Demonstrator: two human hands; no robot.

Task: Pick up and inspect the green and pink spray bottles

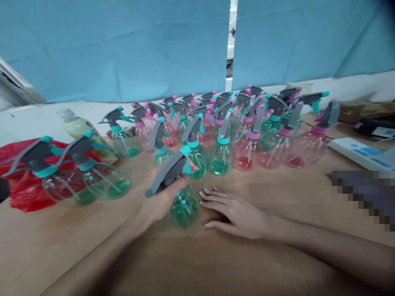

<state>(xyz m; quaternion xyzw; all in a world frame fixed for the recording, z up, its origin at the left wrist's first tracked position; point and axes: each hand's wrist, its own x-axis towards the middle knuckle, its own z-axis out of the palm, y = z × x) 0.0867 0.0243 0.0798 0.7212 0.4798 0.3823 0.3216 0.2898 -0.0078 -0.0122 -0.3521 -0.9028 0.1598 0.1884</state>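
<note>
My left hand [163, 197] is wrapped round the neck of a green spray bottle [183, 209] with a grey and teal trigger head. That bottle stands roughly upright on the wooden table [148, 259]. Just to its right, my right hand [236, 211] rests on the tabletop with fingers stretched out, holding nothing. Behind both hands, a clear bottle with a teal collar [220, 160] and a pink-collared spray bottle [248, 154] stand in a crowded group of similar bottles. Two green spray bottles [106, 181] sit apart at the left.
A red plastic bag [29, 199] lies at the left, near a tilted bottle with a white cap [80, 125]. At the right are a white box-like device [354, 150], a dark object [373, 127] and a pixelated patch. Blue sheeting [138, 49] covers the wall behind.
</note>
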